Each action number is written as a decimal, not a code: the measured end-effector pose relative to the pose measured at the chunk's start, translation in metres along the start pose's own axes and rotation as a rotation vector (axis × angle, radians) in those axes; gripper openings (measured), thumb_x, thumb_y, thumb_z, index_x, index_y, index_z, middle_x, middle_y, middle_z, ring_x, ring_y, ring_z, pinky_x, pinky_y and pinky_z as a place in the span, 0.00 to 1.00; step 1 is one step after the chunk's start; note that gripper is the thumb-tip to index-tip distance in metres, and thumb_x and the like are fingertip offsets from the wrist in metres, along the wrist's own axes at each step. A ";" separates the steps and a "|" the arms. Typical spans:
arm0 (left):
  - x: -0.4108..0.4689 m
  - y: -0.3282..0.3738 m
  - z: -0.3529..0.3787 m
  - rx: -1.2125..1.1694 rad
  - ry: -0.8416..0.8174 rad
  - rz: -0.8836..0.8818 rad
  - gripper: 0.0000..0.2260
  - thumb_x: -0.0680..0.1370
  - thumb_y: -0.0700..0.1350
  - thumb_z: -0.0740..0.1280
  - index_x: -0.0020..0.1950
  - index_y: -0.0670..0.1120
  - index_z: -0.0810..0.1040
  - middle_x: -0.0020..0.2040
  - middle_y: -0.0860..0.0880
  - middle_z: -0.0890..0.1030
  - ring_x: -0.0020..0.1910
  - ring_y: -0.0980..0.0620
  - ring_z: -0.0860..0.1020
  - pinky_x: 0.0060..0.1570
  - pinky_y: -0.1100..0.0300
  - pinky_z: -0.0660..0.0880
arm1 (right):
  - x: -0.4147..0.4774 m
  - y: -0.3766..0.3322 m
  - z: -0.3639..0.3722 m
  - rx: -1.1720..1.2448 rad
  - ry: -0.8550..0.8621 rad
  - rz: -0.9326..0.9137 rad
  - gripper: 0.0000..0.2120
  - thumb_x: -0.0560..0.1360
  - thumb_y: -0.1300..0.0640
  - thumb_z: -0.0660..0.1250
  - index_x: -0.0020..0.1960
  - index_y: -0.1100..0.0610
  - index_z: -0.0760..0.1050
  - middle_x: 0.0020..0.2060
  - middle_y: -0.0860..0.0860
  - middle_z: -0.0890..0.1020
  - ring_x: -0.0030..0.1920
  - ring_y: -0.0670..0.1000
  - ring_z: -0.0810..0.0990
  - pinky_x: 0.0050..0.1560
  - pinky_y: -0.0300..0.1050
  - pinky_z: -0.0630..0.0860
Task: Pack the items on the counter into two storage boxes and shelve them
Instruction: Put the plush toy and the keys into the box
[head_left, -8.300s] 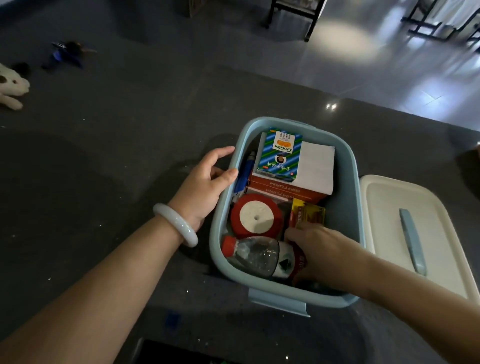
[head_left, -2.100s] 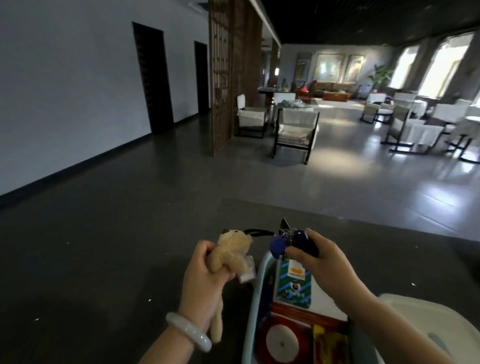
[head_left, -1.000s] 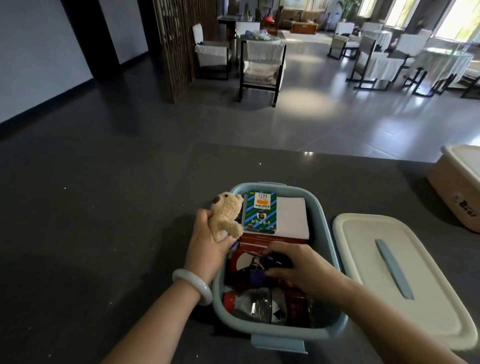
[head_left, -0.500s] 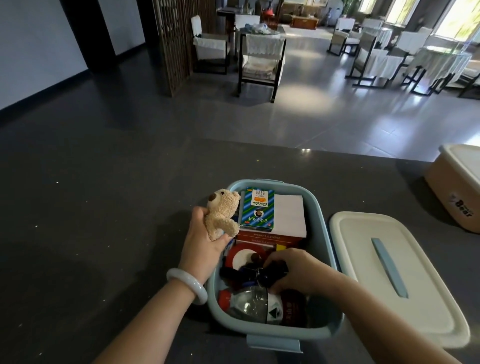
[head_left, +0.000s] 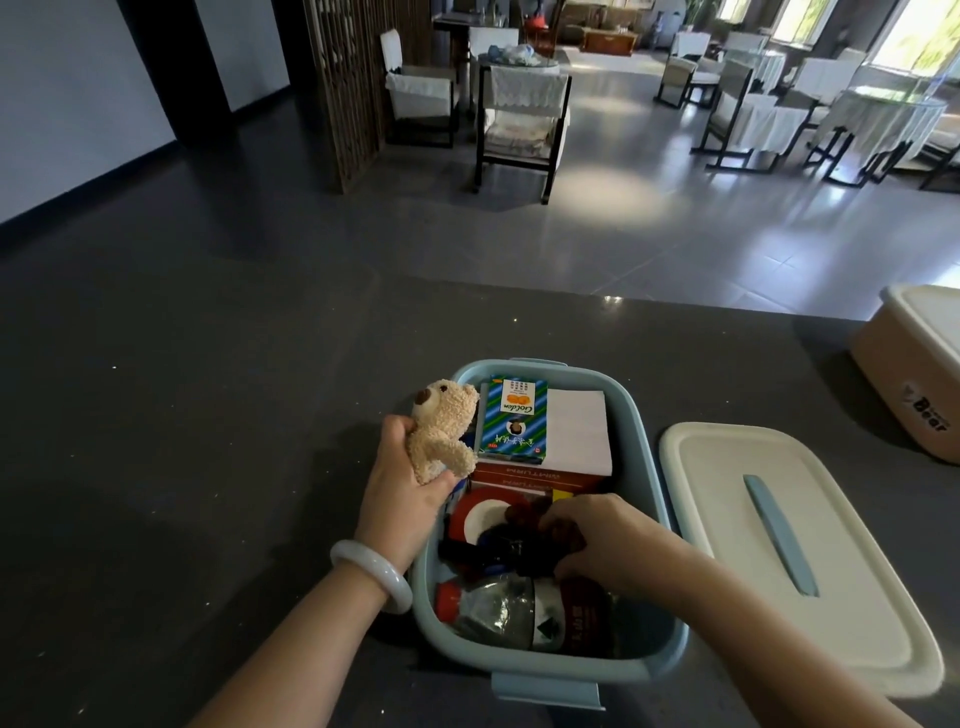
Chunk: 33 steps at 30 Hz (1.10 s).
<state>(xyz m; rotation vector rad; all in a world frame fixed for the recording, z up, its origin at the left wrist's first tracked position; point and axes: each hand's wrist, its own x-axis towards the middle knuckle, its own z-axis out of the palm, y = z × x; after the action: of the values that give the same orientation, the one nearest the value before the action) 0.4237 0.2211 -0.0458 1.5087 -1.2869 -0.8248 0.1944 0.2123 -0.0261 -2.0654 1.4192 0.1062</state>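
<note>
A light blue storage box (head_left: 645, 467) stands on the dark counter in front of me, holding a green striped carton (head_left: 514, 421), white paper, a red box, a red tape roll (head_left: 475, 517) and a plastic bottle (head_left: 506, 613). My left hand (head_left: 402, 499) grips a small tan teddy bear (head_left: 441, 426) just above the box's left rim. My right hand (head_left: 605, 540) is inside the box, fingers curled round a dark blue bundle (head_left: 498, 548) that lies over the tape roll and bottle.
The box's cream lid (head_left: 795, 551) with a blue handle lies flat to the right. A closed beige storage box (head_left: 914, 374) stands at the far right of the counter. Beyond the counter edge are a tiled floor, chairs and tables.
My right hand has lowered the dark blue bundle from above the box down onto the tape roll and bottle. The left hand has kept the teddy bear at the left rim.
</note>
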 end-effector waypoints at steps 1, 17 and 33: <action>0.000 0.000 0.000 -0.007 -0.002 -0.003 0.19 0.74 0.40 0.73 0.48 0.59 0.65 0.48 0.49 0.78 0.41 0.60 0.79 0.33 0.72 0.73 | 0.000 -0.001 -0.002 0.005 0.015 -0.003 0.17 0.74 0.53 0.72 0.62 0.47 0.76 0.50 0.42 0.77 0.46 0.41 0.76 0.40 0.29 0.71; -0.008 0.062 -0.025 -0.087 0.161 0.232 0.27 0.73 0.38 0.72 0.65 0.58 0.66 0.65 0.52 0.73 0.60 0.56 0.76 0.54 0.59 0.78 | 0.053 -0.145 -0.071 1.316 0.043 -0.077 0.17 0.73 0.52 0.73 0.57 0.61 0.78 0.47 0.58 0.85 0.44 0.54 0.85 0.43 0.47 0.82; 0.076 0.105 -0.040 0.020 -0.336 0.221 0.26 0.72 0.43 0.75 0.66 0.60 0.71 0.59 0.60 0.76 0.57 0.60 0.74 0.46 0.74 0.71 | 0.034 -0.071 -0.156 1.184 -0.250 -0.520 0.26 0.67 0.68 0.60 0.65 0.64 0.70 0.56 0.64 0.76 0.48 0.58 0.78 0.44 0.49 0.80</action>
<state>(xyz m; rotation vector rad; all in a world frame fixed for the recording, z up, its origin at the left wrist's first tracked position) 0.4428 0.1572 0.0727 1.2485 -1.6787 -0.9470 0.2276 0.1180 0.1170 -1.2526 0.4855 -0.5430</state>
